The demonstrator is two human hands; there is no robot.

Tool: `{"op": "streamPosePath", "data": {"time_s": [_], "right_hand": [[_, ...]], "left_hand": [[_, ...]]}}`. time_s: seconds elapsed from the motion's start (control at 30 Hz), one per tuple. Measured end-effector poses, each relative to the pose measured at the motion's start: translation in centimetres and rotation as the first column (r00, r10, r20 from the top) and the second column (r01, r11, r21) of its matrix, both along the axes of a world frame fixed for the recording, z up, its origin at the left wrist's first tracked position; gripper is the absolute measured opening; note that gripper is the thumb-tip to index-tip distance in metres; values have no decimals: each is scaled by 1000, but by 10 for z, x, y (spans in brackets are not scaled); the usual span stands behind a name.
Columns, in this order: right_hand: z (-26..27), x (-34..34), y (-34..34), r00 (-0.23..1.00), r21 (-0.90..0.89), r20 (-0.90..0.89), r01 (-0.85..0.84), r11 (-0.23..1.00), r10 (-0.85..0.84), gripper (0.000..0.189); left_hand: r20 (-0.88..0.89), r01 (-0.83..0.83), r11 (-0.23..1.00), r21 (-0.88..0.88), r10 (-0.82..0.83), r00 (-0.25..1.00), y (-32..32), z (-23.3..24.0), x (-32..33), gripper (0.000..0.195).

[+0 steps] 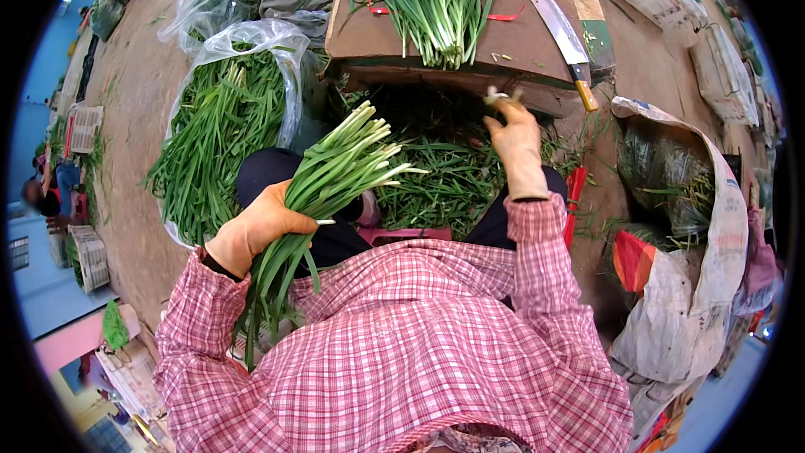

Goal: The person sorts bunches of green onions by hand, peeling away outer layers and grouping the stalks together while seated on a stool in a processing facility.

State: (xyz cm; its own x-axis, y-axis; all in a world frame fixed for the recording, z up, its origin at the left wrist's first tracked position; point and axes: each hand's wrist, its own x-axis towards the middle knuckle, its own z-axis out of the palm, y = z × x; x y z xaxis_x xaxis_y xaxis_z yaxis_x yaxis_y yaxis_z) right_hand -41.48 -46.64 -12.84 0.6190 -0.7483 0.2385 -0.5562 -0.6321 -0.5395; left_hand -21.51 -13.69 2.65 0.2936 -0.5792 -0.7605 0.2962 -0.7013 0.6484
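My left hand (264,223), in a pale orange glove, grips a bundle of long green leafy stalks with white ends (339,167), like garlic chives; the white ends point up and right. My right hand (516,135), in a matching glove, is raised in front of the low table's near edge, with blurred fingertips; whether a small pale bit lies between them I cannot tell. Another bundle of stalks (440,12) lies on the brown low table (371,44), across a red tie (503,16). To its right a cleaver with a wooden handle (566,44) rests, its handle past the edge.
An open clear plastic bag of green stalks (220,119) stands at the left. Loose green trimmings (440,182) cover the ground between my knees. At the right are red strips (575,201) and a white woven sack (723,201) with plastic-wrapped greens inside. Crates and people are far left.
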Motion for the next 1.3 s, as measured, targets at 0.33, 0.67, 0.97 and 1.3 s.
{"op": "streamPosePath", "data": {"time_s": [0.33,0.67,0.97,1.3], "right_hand": [[35,67,90,920,917,376,-387,101,113,33],[34,43,63,946,809,285,-153,567,-152,23],[31,47,104,937,936,340,-345,64,83,27],[-20,22,55,893,706,361,-73,704,-269,20]], "left_hand": [[527,275,947,169,-322,786,-13,-11,-15,58],[490,281,940,195,-341,802,-2,-12,-11,56],[563,278,914,297,-403,722,-10,-18,-16,59],[526,281,924,258,-378,762,-12,-17,-7,63]]}}
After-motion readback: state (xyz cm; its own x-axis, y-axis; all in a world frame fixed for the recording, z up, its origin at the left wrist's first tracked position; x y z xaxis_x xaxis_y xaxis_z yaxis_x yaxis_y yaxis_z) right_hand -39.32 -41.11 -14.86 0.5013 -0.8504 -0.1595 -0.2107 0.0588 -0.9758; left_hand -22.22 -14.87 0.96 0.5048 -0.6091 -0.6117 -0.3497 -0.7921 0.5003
